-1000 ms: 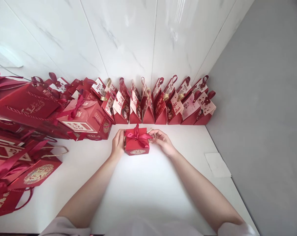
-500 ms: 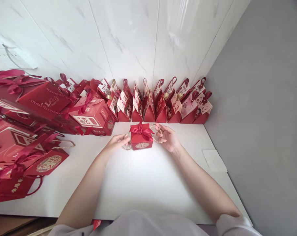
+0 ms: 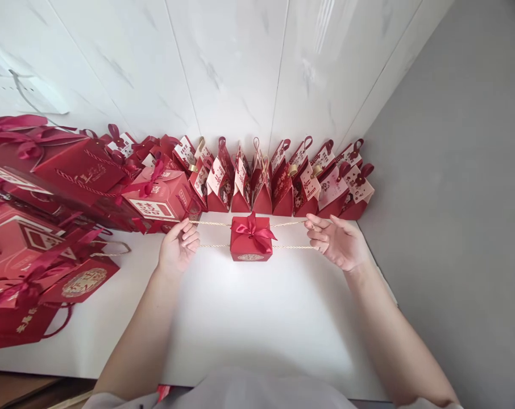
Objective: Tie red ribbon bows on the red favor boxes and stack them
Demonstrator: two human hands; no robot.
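Note:
A small red gift box (image 3: 245,250) sits on the white table, a red ribbon bow (image 3: 254,230) tied on its top and a gold round pattern on its front. From its left side a gold cord handle (image 3: 212,223) runs taut to my left hand (image 3: 179,245), whose fingers are closed on it. On the other side my right hand (image 3: 337,243) grips the second gold cord handle (image 3: 291,223), fingers curled round the loop's end. Both cords stretch out sideways, nearly level, with the box between my hands.
Small house-shaped red and pink boxes (image 3: 264,196) with ribbon loops stand in a row along the marbled wall (image 3: 240,68). Larger red gift boxes (image 3: 87,170) are piled at the left. A grey panel (image 3: 453,199) borders the white table (image 3: 257,318) on the right.
My hands have moved apart, left hand to the left and right hand to the right. The cord handles, slack and looped beside the box before, are now pulled straight.

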